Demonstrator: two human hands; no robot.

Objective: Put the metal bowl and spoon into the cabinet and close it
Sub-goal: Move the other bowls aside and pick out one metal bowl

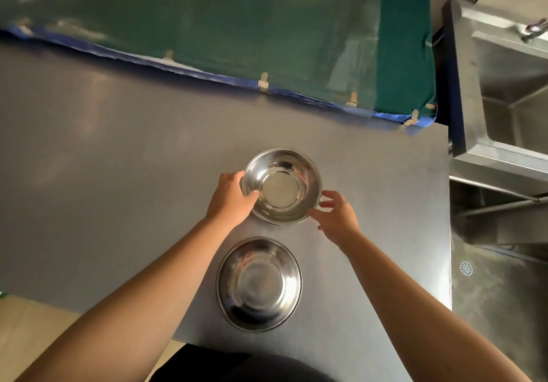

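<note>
A shiny metal bowl [281, 186] sits on the grey steel counter [118, 159]. My left hand [231, 197] grips its left rim, thumb inside the bowl. My right hand [335, 215] is at the bowl's right rim with fingers spread, fingertips touching or just off the edge. A second, wider metal bowl [258, 283] rests empty on the counter nearer to me. No spoon and no cabinet are in view.
A green cloth board with a blue taped edge [237, 25] stands along the counter's far side. A steel sink [510, 91] with a tap [533, 30] is to the right, beyond the counter's edge. A floor drain [466, 268] shows lower right.
</note>
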